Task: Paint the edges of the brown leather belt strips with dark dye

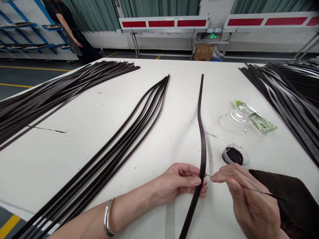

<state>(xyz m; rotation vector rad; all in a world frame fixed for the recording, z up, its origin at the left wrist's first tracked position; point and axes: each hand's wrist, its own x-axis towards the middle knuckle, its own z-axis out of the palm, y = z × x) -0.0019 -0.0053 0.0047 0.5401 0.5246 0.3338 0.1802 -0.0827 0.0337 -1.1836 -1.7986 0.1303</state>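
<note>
My left hand (184,181) pinches a long dark strap (203,146) between thumb and fingers; the strap has small holes along it and runs from the near edge up the table. In my right hand (246,192) is a thin needle-like tool (259,191), gripped like a pen. Its fine tip meets, or nearly meets, the strap's right edge beside my left fingertips. Just beyond my right hand stands a small round dish (234,155) of dark liquid. A dark cloth or leather piece (286,189) lies partly under my right hand.
On the white table (154,139) lie a clear lid (238,118) and a green-labelled tube (259,118). A fanned group of straps (124,139) is left of centre, with strap piles at far left (62,89) and right (294,99). A person (72,33) stands behind, at upper left.
</note>
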